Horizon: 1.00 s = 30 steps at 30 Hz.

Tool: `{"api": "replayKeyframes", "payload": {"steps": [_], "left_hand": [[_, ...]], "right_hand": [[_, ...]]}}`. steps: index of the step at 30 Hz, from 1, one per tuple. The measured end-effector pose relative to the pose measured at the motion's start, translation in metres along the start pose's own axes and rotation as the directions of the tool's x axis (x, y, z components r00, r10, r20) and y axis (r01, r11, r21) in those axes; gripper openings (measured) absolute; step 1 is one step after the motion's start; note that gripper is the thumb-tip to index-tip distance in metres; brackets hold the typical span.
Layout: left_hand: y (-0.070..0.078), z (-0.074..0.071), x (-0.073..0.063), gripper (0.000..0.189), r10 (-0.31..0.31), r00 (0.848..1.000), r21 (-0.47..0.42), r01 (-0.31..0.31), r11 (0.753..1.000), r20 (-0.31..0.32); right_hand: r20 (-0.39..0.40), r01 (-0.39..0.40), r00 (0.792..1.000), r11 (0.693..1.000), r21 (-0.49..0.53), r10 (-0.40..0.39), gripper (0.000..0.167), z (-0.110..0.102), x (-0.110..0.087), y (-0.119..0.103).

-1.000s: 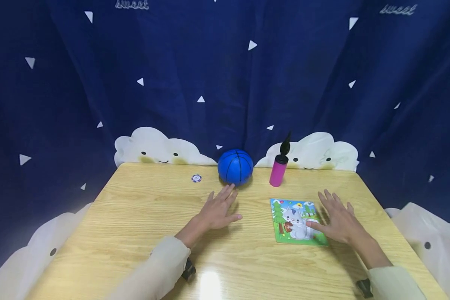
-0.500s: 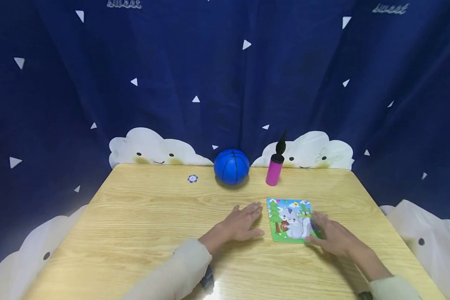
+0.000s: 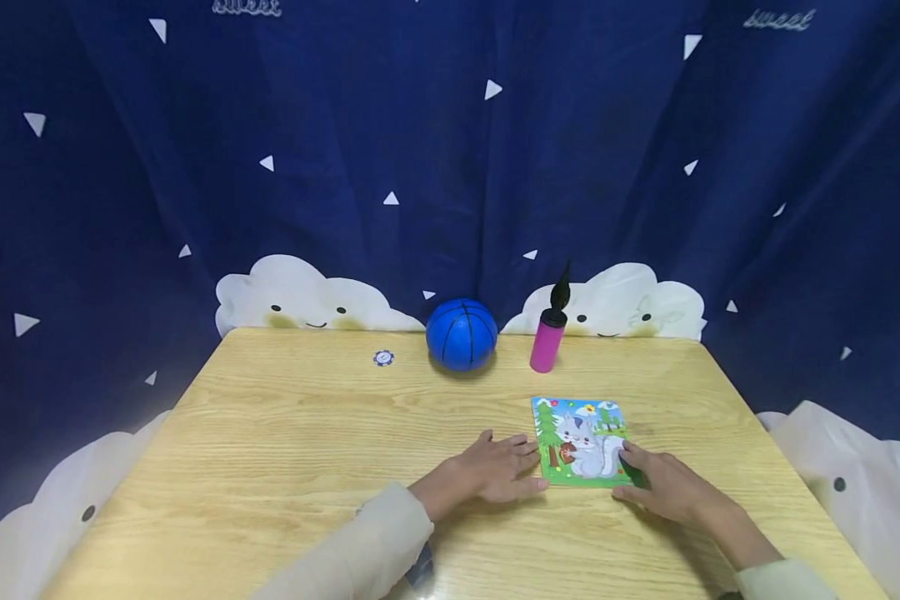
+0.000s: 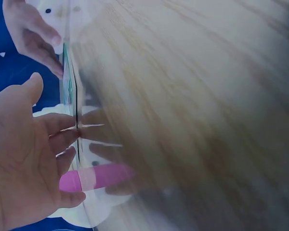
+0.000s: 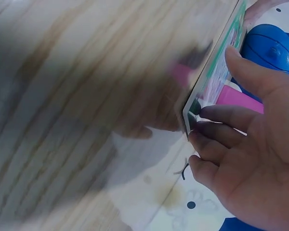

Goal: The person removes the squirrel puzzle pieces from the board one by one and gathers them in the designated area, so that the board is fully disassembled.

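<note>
Since the squirrel picture board (image 3: 581, 442) is lying flat right of centre on the bench (image 3: 292, 433), with a hand at each side, I'd call this the lining-up stage. The left hand (image 3: 501, 469) is at its left edge, fingers loosely spread, thumb out near the lower corner. The right hand (image 3: 667, 485) is over by the right edge, fingers a bit bent, thumb well apart from them. Neither looks clamped on anything; can't tell how firmly those fingertips touch, tbh. My guess is the next move needs both hands closing evenly on the sides, maybe tipping one edge up, since a thin flat board is awkward to pinch. The pink pump (image 3: 547, 343) and blue ball (image 3: 461, 336) sit behind, untouched.
</note>
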<state>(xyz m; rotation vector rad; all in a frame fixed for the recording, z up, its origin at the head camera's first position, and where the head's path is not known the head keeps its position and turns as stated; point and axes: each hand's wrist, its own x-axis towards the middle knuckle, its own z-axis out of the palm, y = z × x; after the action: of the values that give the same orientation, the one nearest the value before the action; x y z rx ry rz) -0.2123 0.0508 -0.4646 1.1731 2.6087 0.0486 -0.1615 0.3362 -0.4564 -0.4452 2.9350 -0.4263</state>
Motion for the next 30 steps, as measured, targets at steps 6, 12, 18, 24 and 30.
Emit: {"api": "replayKeyframes", "payload": {"steps": [6, 12, 18, 24, 30], "left_hand": [[-0.005, 0.001, -0.007, 0.068, -0.002, 0.999, 0.039, 0.003, 0.999, -0.033], [-0.012, 0.001, -0.015, 0.067, 0.004, 0.998, 0.04, -0.001, 0.999, -0.068], [-0.018, 0.003, -0.031, 0.068, 0.017, 0.998, 0.026, -0.015, 1.0, -0.058], [-0.024, 0.002, -0.049, 0.07, -0.02, 0.999, -0.018, 0.019, 1.0, -0.033], [-0.034, 0.004, -0.07, 0.07, -0.035, 0.998, -0.03, 0.034, 0.999, -0.045]], "right_hand": [[0.025, -0.003, 1.0, 1.0, 0.003, 0.003, 0.073, 0.003, 0.006, -0.006], [0.011, 0.035, 0.999, 0.999, -0.005, -0.035, 0.07, 0.004, 0.012, -0.016], [0.035, 0.029, 0.999, 0.999, -0.023, -0.028, 0.072, 0.005, 0.019, -0.03], [0.054, 0.055, 0.997, 0.998, -0.034, -0.053, 0.068, 0.007, 0.022, -0.046], [0.059, 0.123, 0.991, 0.992, -0.032, -0.121, 0.065, 0.013, 0.026, -0.065]]}}
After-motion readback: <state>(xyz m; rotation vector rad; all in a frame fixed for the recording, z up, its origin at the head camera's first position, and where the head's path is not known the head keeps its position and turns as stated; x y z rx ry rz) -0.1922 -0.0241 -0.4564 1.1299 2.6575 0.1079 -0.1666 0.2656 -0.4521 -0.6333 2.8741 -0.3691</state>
